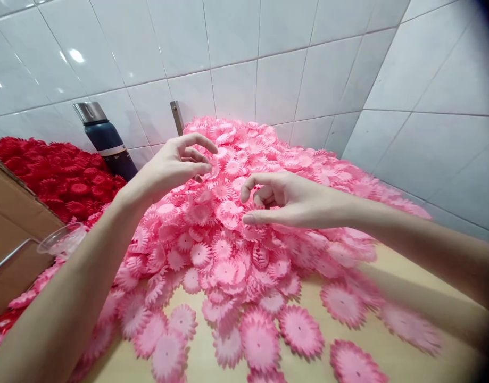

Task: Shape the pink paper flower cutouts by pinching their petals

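White glazed tile makes up the wall (236, 32) ahead of your hands, and it turns a corner beyond your right hand, bounding your reach there. In front of it, a pink heap of fringed discs (228, 213) spreads behind, below and between your hands, rising nearly to left-hand height at its peak. The pale wooden table (308, 292) shows nearer you than both hands, between scattered pieces, and under your right forearm; that side gives you the widest low room. Left of your left hand, a red heap (68, 181) lies against the wall, and nearer you a cardboard box (21, 213) sets its raised edge beside your left forearm.

Your left hand (176, 159) and right hand (284, 199) both hang with fingers curled and thumb apart, pinching nothing that you can see, a gap between them. A dark blue bottle (108, 141) leans just left of your left hand, limiting a sideways swing. A clear plastic dish (64, 239) sits left of that forearm. Past the left wrist stands a metal strip (176, 117). Below your right hand lies a loose pink disc (300, 329).
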Tool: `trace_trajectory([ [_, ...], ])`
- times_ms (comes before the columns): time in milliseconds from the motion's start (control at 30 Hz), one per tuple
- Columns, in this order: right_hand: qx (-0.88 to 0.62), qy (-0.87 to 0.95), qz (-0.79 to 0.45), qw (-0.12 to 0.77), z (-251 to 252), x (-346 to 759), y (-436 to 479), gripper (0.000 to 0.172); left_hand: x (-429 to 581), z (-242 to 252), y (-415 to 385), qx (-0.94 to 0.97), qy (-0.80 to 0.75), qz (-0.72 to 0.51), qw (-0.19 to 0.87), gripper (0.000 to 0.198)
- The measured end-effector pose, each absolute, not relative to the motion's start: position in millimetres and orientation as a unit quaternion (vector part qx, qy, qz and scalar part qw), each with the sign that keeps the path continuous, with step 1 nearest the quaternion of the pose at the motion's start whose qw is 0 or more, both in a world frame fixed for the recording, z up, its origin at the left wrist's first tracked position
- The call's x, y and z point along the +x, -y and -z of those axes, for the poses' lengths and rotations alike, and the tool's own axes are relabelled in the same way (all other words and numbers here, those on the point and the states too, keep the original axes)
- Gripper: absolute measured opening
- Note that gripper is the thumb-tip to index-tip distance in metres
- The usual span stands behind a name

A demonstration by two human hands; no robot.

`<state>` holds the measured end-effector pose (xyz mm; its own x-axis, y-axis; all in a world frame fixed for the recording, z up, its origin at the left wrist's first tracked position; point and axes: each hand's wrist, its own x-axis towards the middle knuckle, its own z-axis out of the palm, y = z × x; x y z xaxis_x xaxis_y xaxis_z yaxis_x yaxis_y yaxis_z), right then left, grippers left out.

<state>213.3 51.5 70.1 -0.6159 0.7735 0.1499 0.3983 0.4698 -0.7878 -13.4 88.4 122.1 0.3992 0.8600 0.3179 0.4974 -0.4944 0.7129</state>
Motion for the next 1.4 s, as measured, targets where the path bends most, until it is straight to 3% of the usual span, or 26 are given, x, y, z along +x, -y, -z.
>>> trace_trajectory([
  [100, -0.36, 0.823, -0.358, 0.255, -70.7, 212.9, -52.7, 0.023, -17.1, -123.9, -88.3, 0.809, -0.395, -0.29, 0.326, 0.026],
  [233, -0.363, 0.821, -0.354, 0.261, -70.2, 215.4, -56.5, 0.019, -11.1, -119.9, -87.1, 0.815, -0.382, -0.256, 0.352, 0.014],
  [600, -0.364, 0.821, -0.327, 0.293, -73.5, 218.0, -56.7, 0.025, -7.4, -117.5, -85.0, 0.812, -0.362, -0.295, 0.35, 0.025],
  [1000, -0.362, 0.804, -0.352, 0.314, -81.4, 214.7, -64.4, 0.03, -10.8, -122.2, -81.1, 0.836, -0.395, -0.273, 0.266, 0.027],
  [1233, -0.337, 0.78, -0.385, 0.36, -75.2, 207.7, -65.3, 0.024, -18.0, -136.7, -75.1, 0.887, -0.404, -0.197, 0.101, 0.027],
  [1400, -0.329, 0.764, -0.396, 0.388, -67.7, 202.6, -64.4, 0.022, -8.0, -132.7, -70.3, 0.88, -0.354, -0.173, 0.263, 0.023],
])
